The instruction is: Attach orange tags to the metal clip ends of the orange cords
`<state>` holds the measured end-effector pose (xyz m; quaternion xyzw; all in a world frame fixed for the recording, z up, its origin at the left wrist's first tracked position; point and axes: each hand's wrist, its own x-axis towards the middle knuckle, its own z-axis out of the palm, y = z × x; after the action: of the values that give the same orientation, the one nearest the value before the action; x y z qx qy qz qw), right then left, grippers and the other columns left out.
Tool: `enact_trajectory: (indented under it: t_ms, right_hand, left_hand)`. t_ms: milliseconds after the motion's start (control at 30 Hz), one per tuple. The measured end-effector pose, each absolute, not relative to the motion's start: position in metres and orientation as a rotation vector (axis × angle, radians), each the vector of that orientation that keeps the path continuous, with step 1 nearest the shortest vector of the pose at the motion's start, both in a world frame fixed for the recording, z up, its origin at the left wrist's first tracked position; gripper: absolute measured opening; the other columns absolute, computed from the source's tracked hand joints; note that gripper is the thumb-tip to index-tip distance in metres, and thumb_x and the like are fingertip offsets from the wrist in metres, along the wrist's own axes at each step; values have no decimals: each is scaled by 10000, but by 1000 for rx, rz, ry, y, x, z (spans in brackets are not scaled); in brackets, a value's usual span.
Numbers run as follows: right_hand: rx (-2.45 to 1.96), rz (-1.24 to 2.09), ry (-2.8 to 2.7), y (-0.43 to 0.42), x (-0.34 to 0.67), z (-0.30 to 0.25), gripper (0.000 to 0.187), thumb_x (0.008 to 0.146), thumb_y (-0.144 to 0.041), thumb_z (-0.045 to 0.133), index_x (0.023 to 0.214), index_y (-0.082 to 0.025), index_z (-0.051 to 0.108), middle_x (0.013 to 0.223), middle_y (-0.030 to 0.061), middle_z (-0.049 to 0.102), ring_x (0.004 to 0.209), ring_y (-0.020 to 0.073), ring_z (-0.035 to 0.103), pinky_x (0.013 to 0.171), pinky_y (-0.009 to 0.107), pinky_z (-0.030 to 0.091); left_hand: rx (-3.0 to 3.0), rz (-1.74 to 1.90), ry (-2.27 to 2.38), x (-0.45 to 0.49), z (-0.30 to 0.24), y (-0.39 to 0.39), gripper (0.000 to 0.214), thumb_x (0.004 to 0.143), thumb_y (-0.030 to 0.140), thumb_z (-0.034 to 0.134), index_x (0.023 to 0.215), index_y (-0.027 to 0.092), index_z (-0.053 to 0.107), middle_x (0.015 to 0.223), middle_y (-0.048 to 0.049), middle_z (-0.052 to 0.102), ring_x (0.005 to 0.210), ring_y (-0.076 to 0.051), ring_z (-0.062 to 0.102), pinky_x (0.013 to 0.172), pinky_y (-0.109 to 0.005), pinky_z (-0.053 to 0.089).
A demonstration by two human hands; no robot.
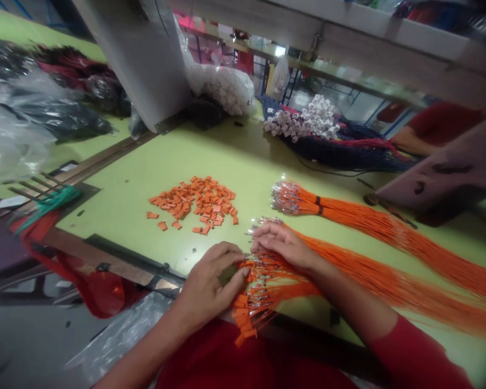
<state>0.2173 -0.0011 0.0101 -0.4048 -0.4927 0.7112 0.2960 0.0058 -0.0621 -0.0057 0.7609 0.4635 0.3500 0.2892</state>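
My left hand (210, 283) is closed, thumb and forefinger pinched around a small orange plastic piece (245, 265) at the metal-tipped wire ends. Just right of it, my right hand (281, 244) has its fingers bent over the bundle of orange wires (344, 265), gripping at the shiny terminals; the exact strand is hidden. Below the hands, a row of wire ends carries orange plastic housings (245, 319) near the table's front edge. Loose orange housings (202, 200) lie in a pile beyond my left hand.
A second bundle of orange wires (360, 216), banded in black, lies farther back. Dark cables with white connectors (308, 121) and a bag of white parts (227, 89) stand behind. At right is another person's arm (415, 140). A metal post (133, 59) rises at left.
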Motion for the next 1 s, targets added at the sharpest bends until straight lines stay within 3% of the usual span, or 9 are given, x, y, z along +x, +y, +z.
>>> enact_trajectory:
  t_ms: [200, 333, 500, 667, 800, 1000]
  right_hand:
    - [-1109, 1828, -1404, -1, 221, 14, 176, 862, -253, 649, 1020, -182, 619, 995, 55, 711, 854, 128, 656, 880, 325, 507]
    - [-1131, 1760, -1504, -1, 231, 21, 322, 809, -267, 722, 1094, -185, 599, 1089, 70, 669, 966, 156, 644, 947, 360, 504]
    - [-1179, 1675, -1702, -6, 243, 22, 512, 693, -239, 821, 1149, -191, 595, 1058, 65, 635, 935, 176, 604, 874, 354, 520]
    - [-1259, 1488, -1842, -17, 238, 18, 340, 688, -277, 825, 974, -192, 661, 892, 11, 593, 800, 152, 541, 725, 290, 467]
    - [-1254, 1474, -1779, -19, 229, 18, 154, 761, -302, 736, 803, -177, 657, 820, 2, 566, 722, 132, 517, 654, 258, 409]
    - [-1336, 1638, -1607, -17, 228, 20, 254, 777, -407, 716, 800, -182, 600, 624, -56, 464, 562, 98, 381, 529, 227, 290]
  left_hand:
    - [2010, 824, 1217, 12, -9, -56, 161, 941, 250, 530, 944, 211, 686, 904, -54, 631, 835, -195, 603, 791, -341, 509]
    - [2017, 830, 1213, 13, -12, -57, 182, 950, 246, 508, 979, 213, 684, 831, -43, 617, 784, -189, 590, 730, -312, 491]
    - [2014, 831, 1233, 14, -13, -58, 221, 948, 242, 504, 1081, 219, 679, 845, -44, 617, 791, -194, 586, 735, -324, 486]
    - [2001, 849, 1217, 14, -14, -60, 244, 955, 250, 505, 1142, 216, 658, 861, -52, 620, 827, -201, 588, 758, -343, 485]
    - [2010, 852, 1235, 14, -17, -61, 245, 945, 250, 521, 1147, 203, 651, 886, -59, 626, 829, -202, 588, 765, -351, 485]
    - [2019, 845, 1243, 13, -14, -64, 254, 943, 237, 502, 1120, 195, 680, 822, -49, 615, 783, -195, 591, 719, -330, 480]
